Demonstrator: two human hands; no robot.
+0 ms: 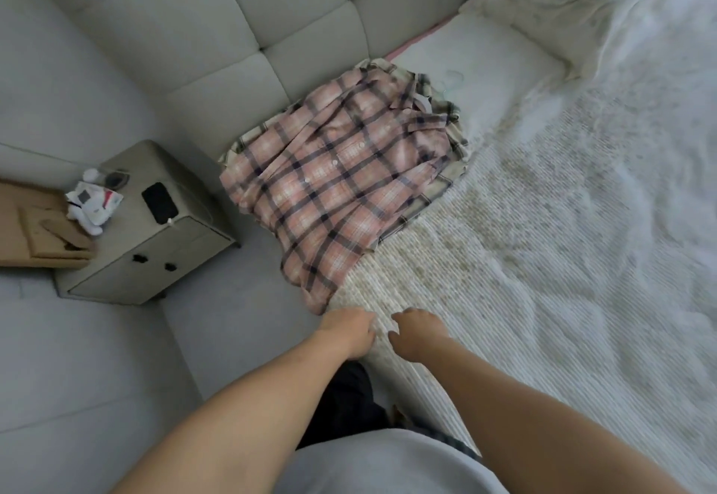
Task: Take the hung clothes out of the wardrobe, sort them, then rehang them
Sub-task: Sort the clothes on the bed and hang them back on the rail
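This is a bedroom in a home. A bed with a white textured cover and a pillow stands against a padded, tufted headboard. Beside it sits a small nightstand holding a phone, and a plaid shirt lies on the bed.

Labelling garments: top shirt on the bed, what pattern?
Pink plaid shirt, dark navy check lines; head view.

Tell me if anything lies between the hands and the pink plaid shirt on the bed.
Nothing visible does. The left hand is at the pink plaid shirt's lower hem; the right hand is beside it over bare white bedspread.
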